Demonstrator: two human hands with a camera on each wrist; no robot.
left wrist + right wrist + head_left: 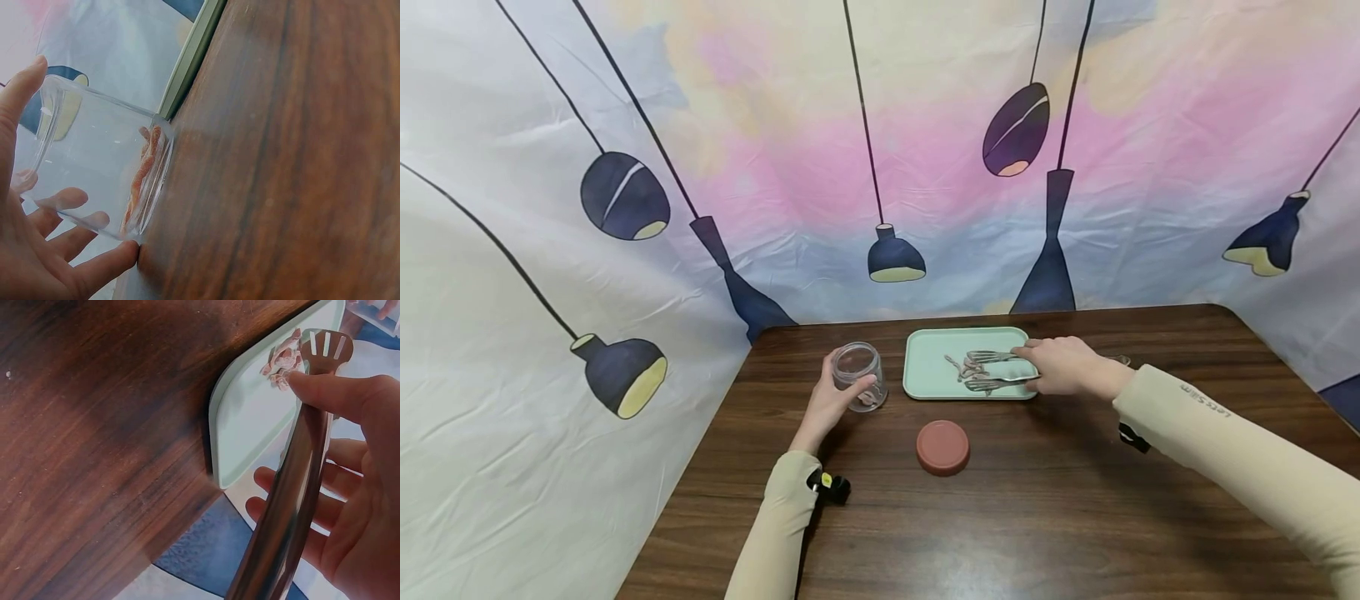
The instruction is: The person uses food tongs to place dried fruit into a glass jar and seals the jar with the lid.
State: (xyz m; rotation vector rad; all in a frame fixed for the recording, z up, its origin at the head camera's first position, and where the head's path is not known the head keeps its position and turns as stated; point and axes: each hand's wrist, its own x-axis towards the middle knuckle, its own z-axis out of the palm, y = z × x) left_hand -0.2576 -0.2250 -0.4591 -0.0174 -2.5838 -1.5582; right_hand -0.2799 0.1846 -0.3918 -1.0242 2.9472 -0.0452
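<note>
My left hand [829, 404] grips a clear, lidless jar [856, 363] that stands upright on the table, thumb on one side and fingers on the other. A few reddish-brown strips [140, 178] lie at the jar's bottom. My right hand [1067, 367] holds metal tongs [303, 456] with slotted ends, the thumb pressing on one arm. Both tong heads are spread over the pale green tray [927, 385], around a small heap of similar strips [286, 359]. The handle end of the tongs points back past the right wrist.
A round reddish-brown lid [943, 447] lies on the dark wooden table [1015, 517], in front of the tray and between both arms. Behind the table's far edge hangs a cloth backdrop [820, 275] printed with lamps.
</note>
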